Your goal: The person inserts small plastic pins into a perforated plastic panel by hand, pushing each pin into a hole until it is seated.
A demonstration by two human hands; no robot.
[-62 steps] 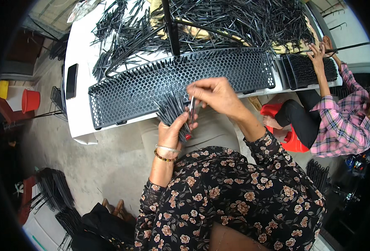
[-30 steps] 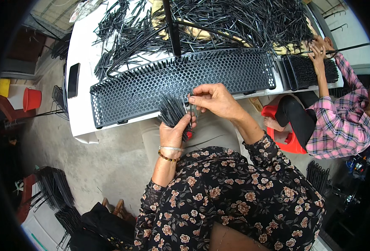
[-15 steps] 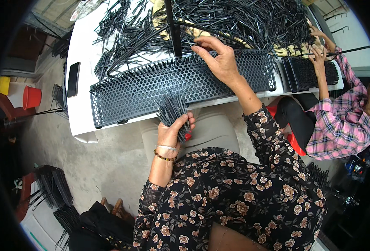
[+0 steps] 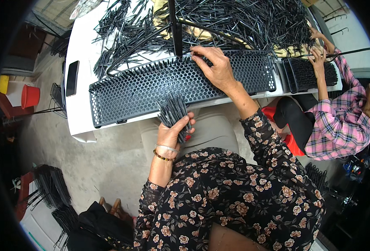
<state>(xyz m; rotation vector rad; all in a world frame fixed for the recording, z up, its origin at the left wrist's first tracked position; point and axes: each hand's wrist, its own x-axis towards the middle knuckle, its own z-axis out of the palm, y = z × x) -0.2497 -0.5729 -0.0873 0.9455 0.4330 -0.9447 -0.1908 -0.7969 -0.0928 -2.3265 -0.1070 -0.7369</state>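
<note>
A bundle of thin black sticks [image 4: 172,109] fans out of my left hand [image 4: 176,130], whose fingers are wrapped round it near the table's front edge. Beyond it lies a long black panel [image 4: 143,94] full of round holes. Short black sticks [image 4: 141,69] stand upright in the holes along its far edge, from the left end to about the middle. At the end of that row, my right hand [image 4: 218,69] is pinched at the panel's far edge. What its fingertips hold, if anything, is too small and hidden to make out.
A large heap of loose black sticks [image 4: 243,23] covers the back of the white table [image 4: 82,111]. A black metal post [image 4: 176,33] rises behind the panel. At left lies a phone [image 4: 72,78]. On the right, a person in a plaid shirt [image 4: 340,125] reaches over another filled panel [image 4: 306,75].
My right hand has come down slightly from above the panel's far edge to its holes, fingertips closer together. My left hand with the sticks has stayed almost still.
</note>
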